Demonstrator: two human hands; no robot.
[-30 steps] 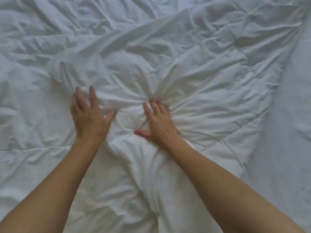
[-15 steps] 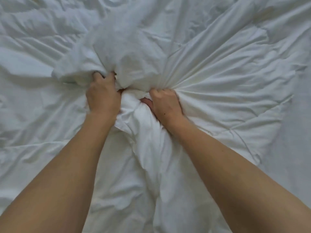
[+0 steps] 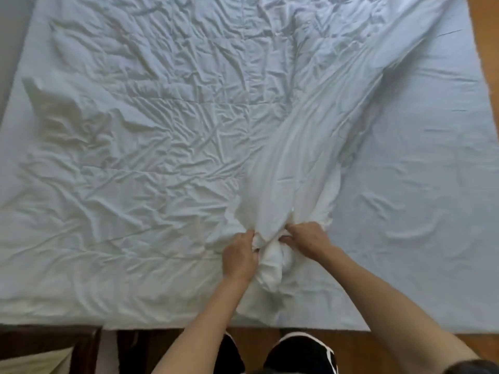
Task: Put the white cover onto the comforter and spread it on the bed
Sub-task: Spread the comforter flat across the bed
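Note:
The white comforter lies wrinkled and spread over the left and middle of the bed. A bunched length of white cover runs diagonally from the far right corner down to the near edge, where it is gathered into a thick wad. My left hand grips the left side of that wad. My right hand grips its right side, fingers curled into the cloth. Both forearms reach in from the bottom of the view.
The pale blue bed sheet lies bare on the right part of the bed. Wooden floor shows along the right edge and below the bed's near edge. Dark wooden furniture stands at the bottom left. Black-and-white clothing shows below.
The view has pulled back from a close look at the cloth to the whole bed. Both hands went from flat on the fabric to gripping a bunched wad, drawn toward the near edge.

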